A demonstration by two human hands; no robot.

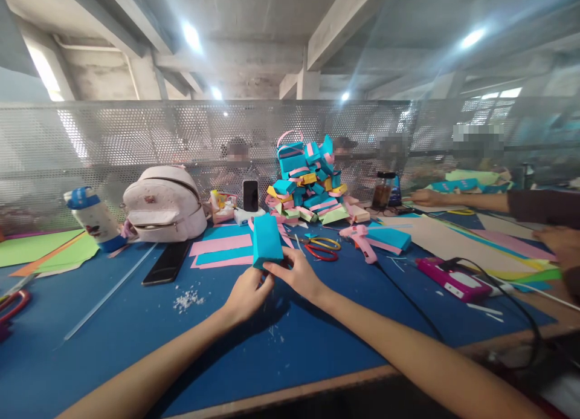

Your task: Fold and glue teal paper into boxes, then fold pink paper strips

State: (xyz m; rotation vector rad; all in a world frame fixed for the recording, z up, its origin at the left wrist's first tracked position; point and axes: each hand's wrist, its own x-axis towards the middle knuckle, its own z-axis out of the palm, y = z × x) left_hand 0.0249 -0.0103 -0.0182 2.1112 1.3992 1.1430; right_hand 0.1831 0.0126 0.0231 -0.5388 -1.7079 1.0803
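One blue box (266,239) in two hands (248,294) (301,274)

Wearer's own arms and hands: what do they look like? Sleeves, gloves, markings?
Left hand and right hand: ungloved. Left forearm and right forearm: slim, bare, no sleeves in view. No watch, bracelet or markings visible. Rings: can't tell.

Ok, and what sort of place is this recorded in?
Probably a craft workshop: a heap of blue, pink and yellow pieces and a pink glue gun sit on a blue tabletop, under bare concrete beams.
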